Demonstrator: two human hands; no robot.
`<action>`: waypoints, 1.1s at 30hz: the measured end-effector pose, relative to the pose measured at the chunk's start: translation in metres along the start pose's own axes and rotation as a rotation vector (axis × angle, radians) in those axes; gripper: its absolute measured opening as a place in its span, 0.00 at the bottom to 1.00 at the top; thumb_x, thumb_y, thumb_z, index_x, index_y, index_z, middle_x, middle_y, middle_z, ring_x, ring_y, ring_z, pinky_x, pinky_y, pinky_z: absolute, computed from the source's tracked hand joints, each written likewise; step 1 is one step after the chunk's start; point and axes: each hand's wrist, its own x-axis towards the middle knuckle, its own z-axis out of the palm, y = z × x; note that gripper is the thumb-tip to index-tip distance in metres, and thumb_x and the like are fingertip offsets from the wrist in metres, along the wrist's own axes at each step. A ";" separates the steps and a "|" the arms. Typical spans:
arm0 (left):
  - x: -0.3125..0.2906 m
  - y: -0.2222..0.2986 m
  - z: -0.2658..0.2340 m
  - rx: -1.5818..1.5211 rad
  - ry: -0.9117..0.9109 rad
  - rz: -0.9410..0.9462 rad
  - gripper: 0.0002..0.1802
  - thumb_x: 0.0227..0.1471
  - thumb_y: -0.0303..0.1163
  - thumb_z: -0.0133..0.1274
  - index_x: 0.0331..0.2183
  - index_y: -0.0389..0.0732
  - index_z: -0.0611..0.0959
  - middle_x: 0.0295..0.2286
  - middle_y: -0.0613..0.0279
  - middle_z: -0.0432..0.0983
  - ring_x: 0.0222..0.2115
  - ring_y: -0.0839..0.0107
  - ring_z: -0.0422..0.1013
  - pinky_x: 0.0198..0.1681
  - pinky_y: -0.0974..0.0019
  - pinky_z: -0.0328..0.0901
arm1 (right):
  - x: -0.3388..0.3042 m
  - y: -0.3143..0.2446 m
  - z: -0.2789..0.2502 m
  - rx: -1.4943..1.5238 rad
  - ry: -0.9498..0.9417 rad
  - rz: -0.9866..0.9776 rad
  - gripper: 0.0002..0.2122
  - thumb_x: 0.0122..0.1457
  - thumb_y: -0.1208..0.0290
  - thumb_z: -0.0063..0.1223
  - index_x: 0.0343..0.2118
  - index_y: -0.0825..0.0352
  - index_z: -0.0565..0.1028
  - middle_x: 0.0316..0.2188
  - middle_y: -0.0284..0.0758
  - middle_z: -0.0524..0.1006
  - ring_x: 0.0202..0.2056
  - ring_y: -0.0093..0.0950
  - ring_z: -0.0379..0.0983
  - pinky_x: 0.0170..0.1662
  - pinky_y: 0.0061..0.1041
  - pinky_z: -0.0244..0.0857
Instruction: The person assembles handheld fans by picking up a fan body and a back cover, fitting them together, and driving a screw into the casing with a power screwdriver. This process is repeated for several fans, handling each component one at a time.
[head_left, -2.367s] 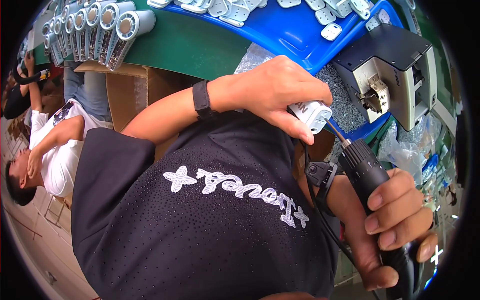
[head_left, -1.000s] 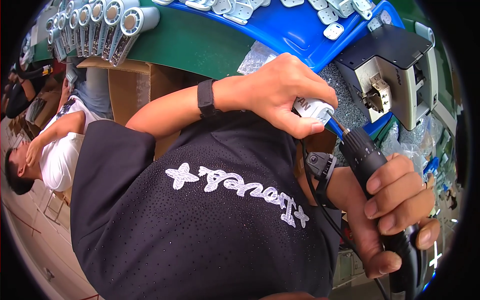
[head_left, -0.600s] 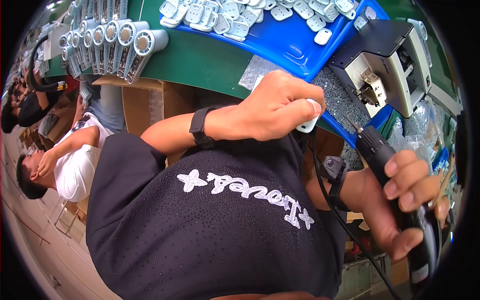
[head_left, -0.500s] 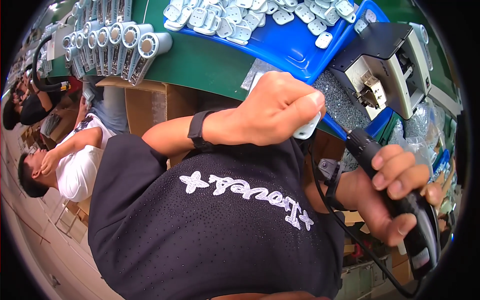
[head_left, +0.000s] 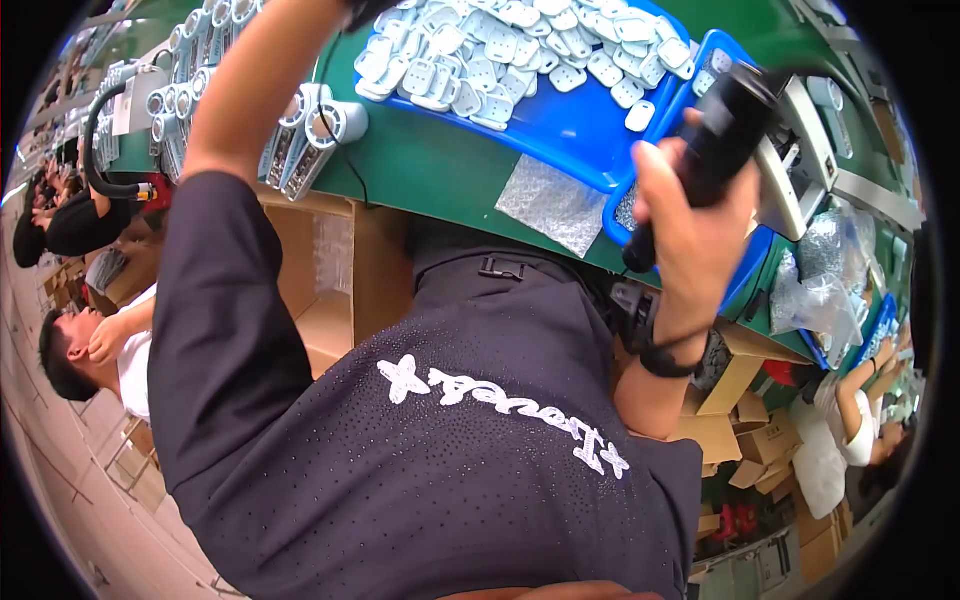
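My right hand is wrapped round a black electric screwdriver, near the table's front edge. The tool tilts, its narrow end pointing down and left, and its cord runs off to the right. My left arm reaches far forward across the rows of light-blue round-headed handles on the left. Only its dark wristband shows at the top edge; the left hand is outside the picture. Ahead lies a blue tray heaped with pale blue-white plastic plates.
A screw feeder stands behind my right hand, beside a blue bin of small screws. A clear plastic bag lies at the green table's edge. Cardboard boxes stand below. Other people sit at left and right.
My left hand, earlier closed round a white plastic part before me, has swung forward and left out of view. My right hand has raised and turned the screwdriver, moving forward and left.
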 end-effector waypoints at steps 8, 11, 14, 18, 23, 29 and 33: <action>0.039 -0.107 0.065 0.582 -0.159 0.289 0.24 0.59 0.50 0.46 0.39 0.39 0.84 0.38 0.51 0.79 0.46 0.51 0.71 0.48 0.53 0.66 | 0.077 0.058 0.048 -1.038 0.092 -0.206 0.20 0.52 0.75 0.59 0.47 0.71 0.66 0.29 0.50 0.79 0.31 0.48 0.79 0.33 0.43 0.72; 0.007 -0.090 0.052 0.228 0.339 0.374 0.20 0.59 0.46 0.49 0.42 0.41 0.82 0.40 0.53 0.76 0.51 0.52 0.66 0.51 0.53 0.64 | 0.090 0.066 0.059 -1.174 0.049 -0.071 0.21 0.51 0.72 0.61 0.47 0.70 0.66 0.33 0.53 0.79 0.36 0.54 0.77 0.40 0.49 0.71; -0.082 -0.021 -0.042 -0.093 0.362 0.262 0.17 0.57 0.43 0.53 0.41 0.40 0.81 0.36 0.51 0.77 0.42 0.52 0.72 0.44 0.57 0.68 | 0.093 0.070 0.066 -1.248 0.093 -0.093 0.19 0.52 0.71 0.59 0.45 0.68 0.66 0.32 0.50 0.80 0.36 0.52 0.78 0.40 0.48 0.71; -0.221 -0.013 -0.039 -0.383 0.823 -0.072 0.10 0.58 0.35 0.56 0.35 0.37 0.82 0.21 0.65 0.75 0.21 0.77 0.69 0.29 0.72 0.64 | 0.094 0.060 0.057 -1.235 0.049 -0.020 0.20 0.52 0.70 0.59 0.47 0.66 0.66 0.31 0.50 0.80 0.37 0.52 0.78 0.39 0.49 0.70; -0.348 -0.008 0.010 0.342 0.637 -0.456 0.18 0.50 0.34 0.62 0.43 0.41 0.80 0.30 0.60 0.77 0.30 0.66 0.73 0.36 0.66 0.67 | 0.083 0.041 0.044 -1.063 0.028 -0.156 0.18 0.53 0.72 0.56 0.45 0.69 0.67 0.29 0.48 0.80 0.31 0.45 0.80 0.35 0.40 0.74; -0.368 0.020 -0.002 0.187 0.453 -0.470 0.26 0.41 0.30 0.67 0.45 0.41 0.78 0.36 0.58 0.76 0.38 0.58 0.73 0.38 0.61 0.68 | 0.055 0.016 0.027 -0.338 -0.163 -0.254 0.23 0.48 0.78 0.58 0.50 0.66 0.68 0.29 0.36 0.79 0.25 0.21 0.72 0.30 0.20 0.67; -0.322 0.073 -0.017 0.127 0.450 -0.117 0.25 0.40 0.27 0.69 0.42 0.41 0.76 0.36 0.55 0.75 0.38 0.60 0.73 0.38 0.61 0.69 | 0.034 0.018 0.023 -0.027 -0.246 -0.282 0.25 0.48 0.85 0.57 0.52 0.68 0.67 0.33 0.35 0.80 0.24 0.15 0.69 0.30 0.14 0.65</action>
